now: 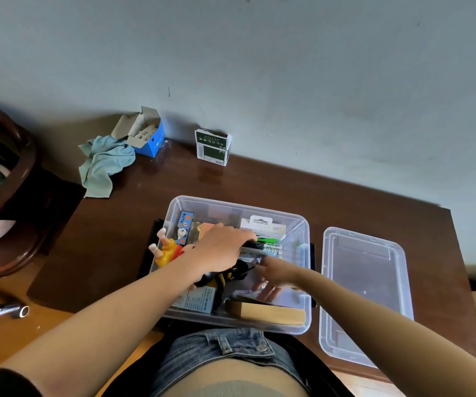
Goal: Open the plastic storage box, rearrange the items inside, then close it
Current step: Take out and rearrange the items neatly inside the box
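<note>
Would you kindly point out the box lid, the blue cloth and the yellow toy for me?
box lid (365,293), head view, on its clear flat middle panel.
blue cloth (103,164), head view, on its crumpled middle.
yellow toy (165,252), head view, on its yellow body.

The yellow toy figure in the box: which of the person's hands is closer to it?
Left. The left hand lies just beside the yellow toy figure, right of it inside the storage box. The right hand reaches in farther right, toward the box's near right part.
</note>
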A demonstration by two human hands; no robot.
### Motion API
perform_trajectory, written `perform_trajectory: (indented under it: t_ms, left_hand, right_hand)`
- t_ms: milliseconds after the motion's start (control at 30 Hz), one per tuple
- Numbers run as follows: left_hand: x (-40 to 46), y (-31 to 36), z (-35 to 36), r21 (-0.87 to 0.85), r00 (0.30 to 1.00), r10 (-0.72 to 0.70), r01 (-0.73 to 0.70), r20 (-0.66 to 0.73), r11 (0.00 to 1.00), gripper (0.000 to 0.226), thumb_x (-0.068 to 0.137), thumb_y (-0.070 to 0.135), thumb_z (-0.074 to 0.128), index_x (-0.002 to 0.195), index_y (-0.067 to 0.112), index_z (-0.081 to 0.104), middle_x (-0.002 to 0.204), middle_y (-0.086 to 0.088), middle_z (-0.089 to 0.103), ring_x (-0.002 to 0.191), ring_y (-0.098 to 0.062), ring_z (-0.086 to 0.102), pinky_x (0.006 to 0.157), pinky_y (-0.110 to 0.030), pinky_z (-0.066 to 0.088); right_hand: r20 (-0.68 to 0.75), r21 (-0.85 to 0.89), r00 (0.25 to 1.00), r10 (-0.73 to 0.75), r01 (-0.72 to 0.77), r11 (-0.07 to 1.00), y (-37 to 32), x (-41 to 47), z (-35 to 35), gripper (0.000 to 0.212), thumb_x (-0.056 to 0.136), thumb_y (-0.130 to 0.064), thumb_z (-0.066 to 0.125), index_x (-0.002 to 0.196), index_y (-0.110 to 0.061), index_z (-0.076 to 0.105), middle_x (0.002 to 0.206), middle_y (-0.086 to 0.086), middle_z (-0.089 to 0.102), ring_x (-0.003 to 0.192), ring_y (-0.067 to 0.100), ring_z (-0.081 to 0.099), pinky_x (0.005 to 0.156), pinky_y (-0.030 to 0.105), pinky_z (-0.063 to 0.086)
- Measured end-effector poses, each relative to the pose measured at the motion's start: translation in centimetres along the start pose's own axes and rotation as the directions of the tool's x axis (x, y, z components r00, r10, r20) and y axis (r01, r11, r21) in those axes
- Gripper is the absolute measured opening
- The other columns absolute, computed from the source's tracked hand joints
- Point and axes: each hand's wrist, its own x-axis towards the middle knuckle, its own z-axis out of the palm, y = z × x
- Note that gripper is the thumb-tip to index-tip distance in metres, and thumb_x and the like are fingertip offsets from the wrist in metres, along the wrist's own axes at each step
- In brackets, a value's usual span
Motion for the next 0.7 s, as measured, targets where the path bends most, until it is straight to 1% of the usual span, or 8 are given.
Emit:
perform_trajectory:
  t_ms: [67,133,167,233,300,367,500,700]
  left_hand:
    - [0.1,0.3,0.3,0.15,0.999,0.049,-0.048,-0.003,0.987,0.049,0.092,0.008,0.049,0.134,0.031,0.043,0.104,0.004,0.067,0.092,-0.021,0.06,0.085,-0.034,0.036]
    - [0.2,0.3,0.5,0.205,0.999,0.053,-0.05,-0.006,0.977,0.052,0.091,0.007,0.048,0.137,0.031,0.039,0.103,0.002,0.067,0.092,-0.022,0.059,0.085,-0.034,0.036]
    - [0.3,0.3,0.4,0.2,0.999,0.043,-0.042,0.0,0.979,0.052,0.092,0.006,0.046,0.137,0.031,0.04,0.103,0.001,0.067,0.092,-0.022,0.059,0.085,-0.034,0.036]
    - [0.3,0.1,0.3,0.184,0.999,0.03,-0.034,0.023,0.982,0.046,0.093,0.006,0.044,0.133,0.028,0.046,0.103,0.0,0.067,0.094,-0.022,0.058,0.085,-0.035,0.036]
    - [0.3,0.0,0.3,0.177,0.999,0.024,-0.029,0.032,0.984,0.036,0.093,0.006,0.045,0.123,0.024,0.054,0.102,-0.002,0.067,0.095,-0.023,0.057,0.085,-0.035,0.037]
    - [0.1,0.0,0.2,0.164,0.999,0.017,-0.024,0.043,0.986,0.03,0.093,0.007,0.046,0.116,0.022,0.058,0.1,-0.001,0.066,0.094,-0.023,0.057,0.085,-0.036,0.039]
    - [0.1,0.0,0.2,0.175,0.998,0.011,-0.021,0.058,0.984,0.032,0.093,0.007,0.045,0.118,0.023,0.057,0.097,-0.001,0.066,0.092,-0.022,0.056,0.085,-0.036,0.041]
    - [0.1,0.0,0.2,0.165,0.999,0.026,-0.032,0.042,0.986,0.03,0.093,0.008,0.046,0.116,0.024,0.057,0.093,-0.001,0.066,0.09,-0.022,0.056,0.08,-0.033,0.036]
  right_hand:
    - [-0.06,-0.42,0.998,-0.02,-0.007,0.908,0.4,0.0,-0.2,0.017,0.1,-0.014,0.043,0.089,-0.009,0.056,0.114,0.019,0.067,0.093,0.032,0.068,0.072,0.032,0.055]
    - [-0.116,-0.734,0.991,-0.06,-0.045,0.677,0.6,0.1,0.2,0.017,0.094,-0.008,0.049,0.079,-0.011,0.055,0.1,0.013,0.07,0.089,0.029,0.067,0.057,0.026,0.045]
    - [-0.152,-0.782,0.987,-0.056,-0.086,0.617,0.9,0.1,0.6,0.018,0.092,-0.004,0.049,0.075,-0.009,0.053,0.086,0.01,0.067,0.079,0.027,0.064,0.05,0.024,0.039]
    - [-0.212,-0.832,0.976,-0.052,-0.152,0.534,1.6,0.5,1.3,0.019,0.088,0.0,0.05,0.071,-0.007,0.048,0.067,0.004,0.046,0.072,0.023,0.053,0.051,0.024,0.037]
    - [-0.262,-0.844,0.963,-0.069,-0.194,0.501,2.2,0.9,1.5,0.018,0.086,0.001,0.052,0.07,-0.006,0.047,0.065,0.002,0.036,0.083,0.025,0.055,0.063,0.027,0.042]
    - [-0.282,-0.837,0.956,-0.076,-0.206,0.507,2.3,1.1,1.6,0.016,0.083,0.003,0.056,0.073,-0.008,0.05,0.068,0.002,0.043,0.098,0.026,0.061,0.071,0.028,0.045]
    - [-0.316,-0.844,0.943,-0.107,-0.228,0.485,2.6,1.8,1.7,0.025,0.083,0.003,0.056,0.105,-0.006,0.063,0.108,0.01,0.065,0.104,0.027,0.061,0.08,0.029,0.048]
    - [-0.318,-0.851,0.935,-0.155,-0.209,0.481,2.8,2.3,1.5,0.028,0.085,0.004,0.054,0.11,-0.005,0.063,0.114,0.011,0.063,0.107,0.028,0.06,0.084,0.031,0.049]
